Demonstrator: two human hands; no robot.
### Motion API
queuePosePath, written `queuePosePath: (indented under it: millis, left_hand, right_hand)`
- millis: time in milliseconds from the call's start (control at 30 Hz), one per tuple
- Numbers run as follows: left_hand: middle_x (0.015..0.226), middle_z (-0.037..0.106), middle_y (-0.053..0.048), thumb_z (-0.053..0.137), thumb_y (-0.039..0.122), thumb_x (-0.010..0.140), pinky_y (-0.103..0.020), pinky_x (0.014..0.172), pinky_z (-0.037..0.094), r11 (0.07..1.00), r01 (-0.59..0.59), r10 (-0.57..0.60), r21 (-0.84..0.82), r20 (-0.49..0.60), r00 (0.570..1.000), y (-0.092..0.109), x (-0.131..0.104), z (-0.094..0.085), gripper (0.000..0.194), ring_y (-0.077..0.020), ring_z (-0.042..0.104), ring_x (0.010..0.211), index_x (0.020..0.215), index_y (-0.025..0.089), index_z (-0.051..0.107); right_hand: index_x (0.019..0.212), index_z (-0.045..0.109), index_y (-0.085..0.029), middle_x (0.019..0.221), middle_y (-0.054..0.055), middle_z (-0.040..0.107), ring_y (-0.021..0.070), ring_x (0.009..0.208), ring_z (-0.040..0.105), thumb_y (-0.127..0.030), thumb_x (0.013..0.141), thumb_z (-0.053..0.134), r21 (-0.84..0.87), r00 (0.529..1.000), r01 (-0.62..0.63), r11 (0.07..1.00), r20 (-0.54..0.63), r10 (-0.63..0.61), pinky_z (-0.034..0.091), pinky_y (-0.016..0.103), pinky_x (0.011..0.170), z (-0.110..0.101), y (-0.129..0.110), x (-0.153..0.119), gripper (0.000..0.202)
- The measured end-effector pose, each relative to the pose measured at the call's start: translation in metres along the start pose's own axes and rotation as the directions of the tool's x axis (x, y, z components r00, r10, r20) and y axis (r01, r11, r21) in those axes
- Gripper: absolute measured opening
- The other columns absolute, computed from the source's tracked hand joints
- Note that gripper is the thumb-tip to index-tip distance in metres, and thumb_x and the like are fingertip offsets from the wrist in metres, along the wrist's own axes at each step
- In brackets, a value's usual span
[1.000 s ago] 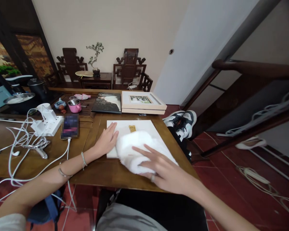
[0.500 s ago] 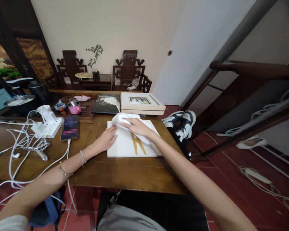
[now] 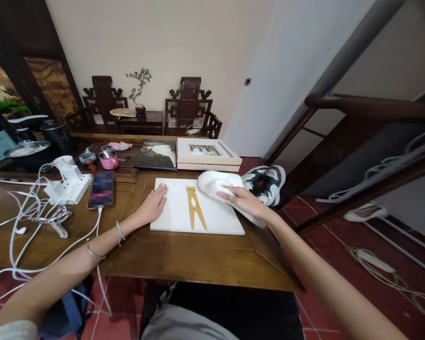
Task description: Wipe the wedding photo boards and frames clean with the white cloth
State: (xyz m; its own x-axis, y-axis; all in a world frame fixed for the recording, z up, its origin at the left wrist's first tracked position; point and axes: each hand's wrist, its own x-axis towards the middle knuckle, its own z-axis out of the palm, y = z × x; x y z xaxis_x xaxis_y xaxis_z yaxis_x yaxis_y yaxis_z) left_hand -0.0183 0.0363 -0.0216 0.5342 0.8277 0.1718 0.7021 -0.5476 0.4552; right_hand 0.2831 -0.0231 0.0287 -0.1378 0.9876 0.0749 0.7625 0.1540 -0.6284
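A flat white board (image 3: pixel 173 208) lies on the wooden table in front of me, with a golden long-legged cat figure (image 3: pixel 194 208) on its face. My left hand (image 3: pixel 154 204) rests on the board's left edge, fingers stretched out and holding nothing. In my right hand (image 3: pixel 246 200) a bunched white cloth (image 3: pixel 216 184) is gripped over the board's upper right part. Part of the cloth hangs down past the board's right side, and the hand covers some of it.
Behind the board lie a dark photo panel (image 3: pixel 156 154) and stacked pale frames (image 3: pixel 208 156). To the left are a phone (image 3: pixel 101 190), a white power strip (image 3: pixel 69 189) with tangled cables, and a pink cup (image 3: pixel 108 159). Sneakers (image 3: pixel 269 182) show beyond the table's right edge.
My right hand has moved the cloth from the board's upper left to its upper right, uncovering the whole golden figure. My left hand has shifted slightly left along the board.
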Motion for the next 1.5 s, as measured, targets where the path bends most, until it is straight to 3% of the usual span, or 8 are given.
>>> queuePosePath:
  millis: [267, 600, 700, 833, 1000, 1133, 1267, 1500]
  left_hand:
    - [0.155, 0.023, -0.017, 0.028, 0.04, 0.096, -0.046, 0.118, 0.014, 0.997, 0.036, -0.039, 0.069, 0.044, 0.998, 0.017, -0.006, 0.002, 0.059, -0.0247, 0.013, 0.146, 0.144, 0.005, 0.03]
    - [0.155, 0.023, -0.018, 0.031, 0.04, 0.095, -0.046, 0.118, 0.016, 0.994, -0.01, 0.004, 0.104, 0.057, 0.998, 0.013, -0.007, 0.0, 0.06, -0.0253, 0.015, 0.146, 0.145, 0.007, 0.028]
    - [0.155, 0.024, -0.018, 0.032, 0.038, 0.095, -0.047, 0.117, 0.018, 0.995, 0.001, -0.004, 0.102, 0.032, 0.999, 0.015, -0.007, 0.001, 0.057, -0.0254, 0.017, 0.145, 0.144, 0.008, 0.03]
    - [0.154, 0.026, -0.019, 0.034, 0.036, 0.095, -0.047, 0.117, 0.019, 0.996, 0.039, -0.039, 0.083, 0.001, 0.999, 0.018, -0.007, 0.002, 0.056, -0.0264, 0.019, 0.145, 0.142, 0.006, 0.033]
    - [0.155, 0.024, -0.016, 0.033, 0.031, 0.095, -0.052, 0.116, 0.017, 0.999, 0.025, -0.025, 0.041, -0.002, 1.0, 0.019, -0.008, 0.004, 0.052, -0.0257, 0.016, 0.145, 0.142, 0.01, 0.035]
    - [0.154, 0.027, -0.015, 0.032, 0.028, 0.095, -0.053, 0.116, 0.015, 0.999, 0.033, -0.033, 0.024, 0.009, 0.999, 0.021, -0.008, 0.004, 0.049, -0.0244, 0.018, 0.145, 0.142, 0.013, 0.036]
    - [0.155, 0.024, -0.015, 0.032, 0.034, 0.097, -0.053, 0.117, 0.013, 0.998, 0.029, -0.032, 0.063, 0.047, 0.998, 0.024, -0.009, 0.002, 0.051, -0.0247, 0.015, 0.146, 0.143, 0.013, 0.035]
    - [0.156, 0.021, -0.016, 0.033, 0.04, 0.097, -0.053, 0.117, 0.012, 0.994, -0.001, -0.008, 0.112, 0.075, 0.997, 0.024, -0.011, 0.0, 0.055, -0.0253, 0.013, 0.146, 0.144, 0.012, 0.032]
  right_hand:
    - [0.118, 0.067, -0.028, 0.14, 0.004, 0.053, 0.0372, 0.138, 0.03, -0.069, 0.081, 0.045, -0.118, 0.952, -0.049, 0.992, 0.296, 0.082, 0.029, 0.051, 0.111, -0.015, -0.01, -0.102, 0.058]
    - [0.113, 0.068, -0.021, 0.127, 0.009, 0.063, 0.0345, 0.121, 0.052, -0.057, 0.088, 0.041, -0.089, 0.984, 0.151, 0.985, 0.113, -0.14, 0.035, 0.048, 0.106, -0.007, 0.011, 0.041, 0.051]
    - [0.111, 0.068, -0.02, 0.124, 0.008, 0.065, 0.036, 0.124, 0.05, -0.054, 0.089, 0.04, -0.096, 0.989, 0.132, 0.987, 0.073, -0.125, 0.035, 0.051, 0.105, -0.003, 0.014, 0.051, 0.049]
    - [0.118, 0.065, -0.024, 0.139, 0.005, 0.054, 0.0368, 0.141, 0.023, -0.052, 0.088, 0.044, -0.164, 0.987, 0.127, 0.978, 0.115, -0.109, 0.024, 0.055, 0.111, 0.001, 0.012, 0.005, 0.046]
    - [0.099, 0.07, -0.029, 0.151, -0.001, 0.037, 0.0343, 0.142, 0.02, -0.057, 0.09, 0.042, -0.142, 0.953, 0.148, 0.979, 0.286, -0.103, 0.028, 0.052, 0.111, -0.007, -0.004, -0.084, 0.04]
    - [0.1, 0.07, -0.031, 0.148, 0.001, 0.042, 0.0343, 0.141, 0.021, -0.061, 0.086, 0.046, -0.159, 0.942, 0.117, 0.98, 0.329, -0.059, 0.03, 0.051, 0.111, -0.013, -0.008, -0.116, 0.041]
    - [0.11, 0.069, -0.03, 0.138, 0.005, 0.055, 0.036, 0.139, 0.029, -0.063, 0.085, 0.046, -0.16, 0.957, 0.069, 0.985, 0.288, -0.02, 0.032, 0.052, 0.109, -0.013, 0.005, -0.09, 0.047]
    - [0.112, 0.068, -0.022, 0.13, 0.008, 0.061, 0.0364, 0.131, 0.043, -0.06, 0.088, 0.04, -0.078, 0.99, 0.112, 0.991, 0.098, -0.105, 0.028, 0.054, 0.11, -0.005, 0.01, 0.018, 0.053]
